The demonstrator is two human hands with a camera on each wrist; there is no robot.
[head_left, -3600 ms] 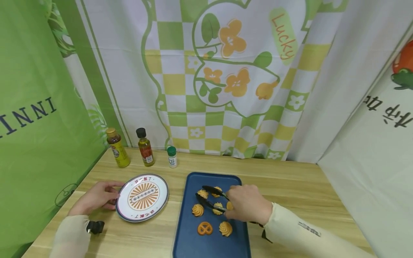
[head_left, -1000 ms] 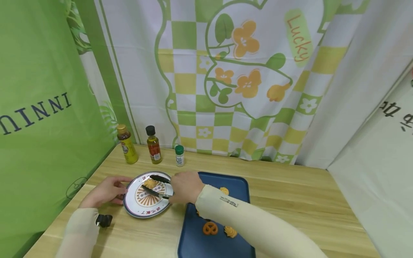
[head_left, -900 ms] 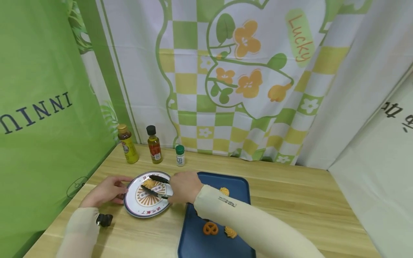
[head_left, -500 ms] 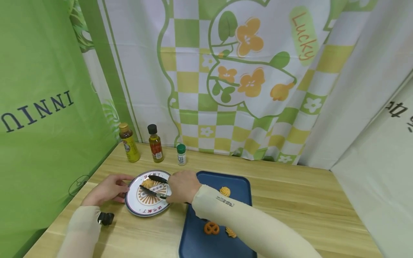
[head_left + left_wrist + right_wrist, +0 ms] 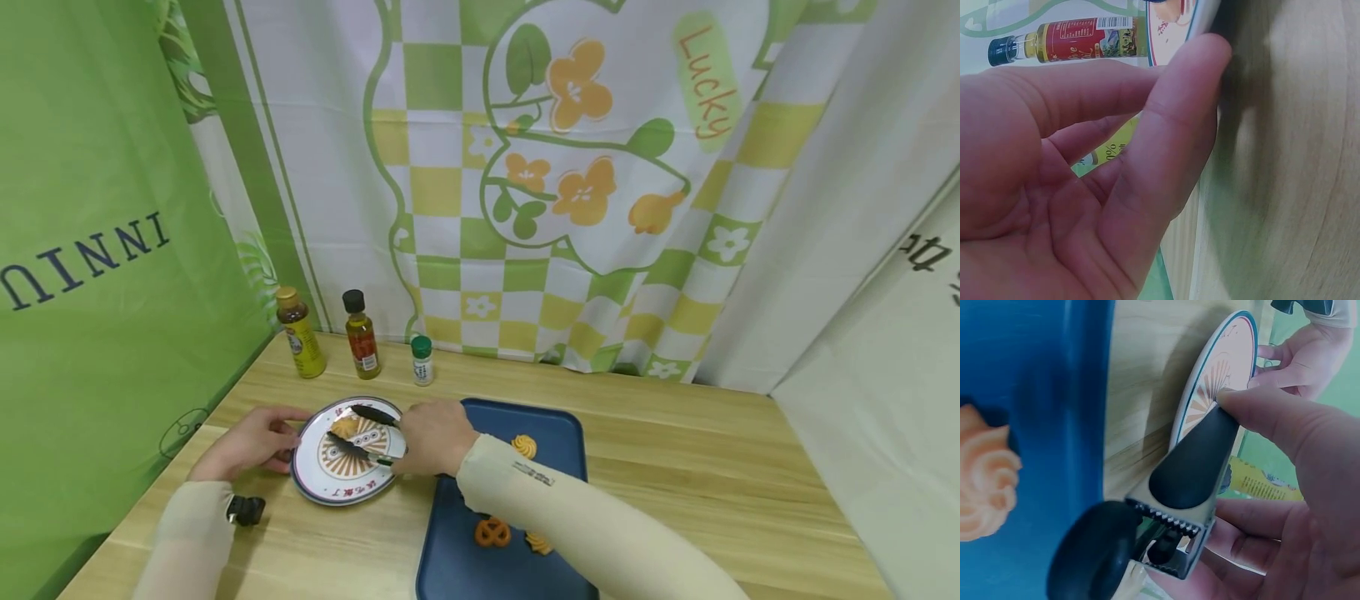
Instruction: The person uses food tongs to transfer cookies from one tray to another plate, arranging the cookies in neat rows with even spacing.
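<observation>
Tongs over the plate, one biscuit between their open tips

The right hand (image 5: 433, 435) has its grip curled round the hinge end of the black tongs (image 5: 360, 432), thumb pressed on one arm; the tongs' long axis runs away from the grip toward the person's left, their two tips spread apart over the plate (image 5: 315, 487); a biscuit (image 5: 344, 427) lies on the plate between those tips, and I cannot tell whether either tip touches it; the left hand (image 5: 246, 440) sits on the far side, fingers relaxed against the plate's rim; behind the grip lies the blue tray (image 5: 562, 433) with more biscuits (image 5: 524, 446), all on the wooden desk (image 5: 675, 450); three bottles (image 5: 362, 335) stand beyond the plate.
</observation>
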